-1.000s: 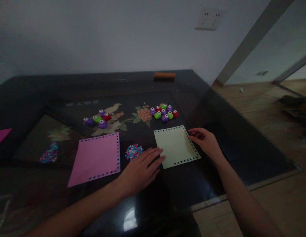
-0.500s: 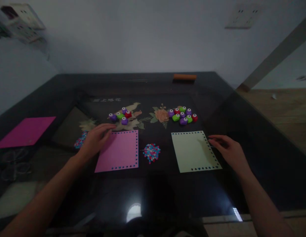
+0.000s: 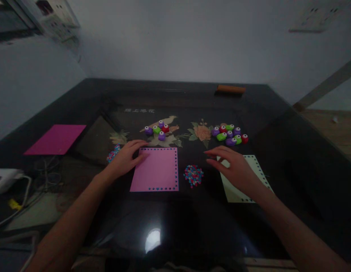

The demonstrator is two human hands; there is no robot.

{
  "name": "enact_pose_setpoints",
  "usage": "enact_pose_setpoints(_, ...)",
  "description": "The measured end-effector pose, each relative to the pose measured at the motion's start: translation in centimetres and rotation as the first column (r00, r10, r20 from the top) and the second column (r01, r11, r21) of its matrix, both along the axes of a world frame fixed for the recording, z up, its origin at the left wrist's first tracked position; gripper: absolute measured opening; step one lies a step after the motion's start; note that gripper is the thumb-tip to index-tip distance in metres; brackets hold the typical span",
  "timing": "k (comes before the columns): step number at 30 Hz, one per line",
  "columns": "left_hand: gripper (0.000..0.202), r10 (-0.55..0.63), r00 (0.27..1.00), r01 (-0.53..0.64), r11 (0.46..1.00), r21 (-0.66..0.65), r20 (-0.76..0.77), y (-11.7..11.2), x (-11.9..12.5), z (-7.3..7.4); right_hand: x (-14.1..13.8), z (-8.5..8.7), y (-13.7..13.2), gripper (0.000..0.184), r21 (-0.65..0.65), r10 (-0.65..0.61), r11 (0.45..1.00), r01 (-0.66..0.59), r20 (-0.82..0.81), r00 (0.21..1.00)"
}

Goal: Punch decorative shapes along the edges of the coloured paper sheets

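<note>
My left hand (image 3: 124,156) rests at the upper left corner of a pink paper sheet (image 3: 156,170), fingers stretched out and thumb over the sheet. Small dark blue shapes line the sheet's top, right and part of its bottom edge. My right hand (image 3: 230,166) hovers over a pale yellow-green sheet (image 3: 250,164), thumb and fingers apart with nothing visible between them. Its fingertips point left, towards a pile of tiny pink, blue and white pieces (image 3: 194,175) between the sheets. Dark shapes also border the yellow-green sheet, which the hand partly hides.
Punches with eye-like tops form a left group (image 3: 156,130) and a right group (image 3: 229,135) behind the sheets. Another small pile (image 3: 113,153) lies beside my left hand. A magenta sheet (image 3: 57,139), a white device (image 3: 6,179) with cable, and an orange-brown bar (image 3: 231,89) surround them.
My right hand has moved left from the yellow-green sheet's right edge to above its left part. The left hand stays at the pink sheet. The view has swung left.
</note>
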State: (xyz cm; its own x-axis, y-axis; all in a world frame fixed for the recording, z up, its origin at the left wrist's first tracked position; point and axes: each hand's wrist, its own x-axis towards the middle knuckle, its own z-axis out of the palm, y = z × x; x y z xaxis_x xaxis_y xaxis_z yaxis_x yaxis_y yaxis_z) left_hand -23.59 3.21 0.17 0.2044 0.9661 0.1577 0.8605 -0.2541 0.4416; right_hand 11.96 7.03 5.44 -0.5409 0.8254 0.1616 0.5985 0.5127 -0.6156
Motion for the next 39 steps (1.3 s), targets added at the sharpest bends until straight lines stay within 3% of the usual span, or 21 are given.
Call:
enact_pose_setpoints(4,0.061,-0.009,1.0,0.009,0.999,-0.032,-0.003,-0.3,0.2,-0.2,-6.5,-1.0,1.0,0.028,0.05,0.139,0.987,-0.151,0.19,0.972)
enact_pose_setpoints(9,0.081,-0.018,0.999,0.016,0.999,-0.052,-0.045,-0.3,0.2,-0.9,-10.5,-3.3,2.0,0.044,0.138,0.108,0.975,-0.172,0.385,0.917)
enact_pose_setpoints(14,0.085,-0.012,0.999,0.01,0.999,-0.047,-0.037,-0.3,0.3,-1.3,-11.0,-4.3,2.4,0.054,0.174,0.087,0.97,-0.171,0.407,0.909)
enact_pose_setpoints(33,0.062,-0.033,0.995,0.034,0.999,0.004,-0.089,-0.5,0.7,-0.7,-10.9,-4.4,2.0,0.04,0.203,0.072,0.968,-0.145,0.328,0.942)
enact_pose_setpoints(39,0.06,0.02,0.998,-0.019,1.0,0.017,-0.053,-0.6,1.1,-0.4,-11.0,-4.6,2.1,0.037,0.156,0.056,0.982,-0.106,0.296,0.954)
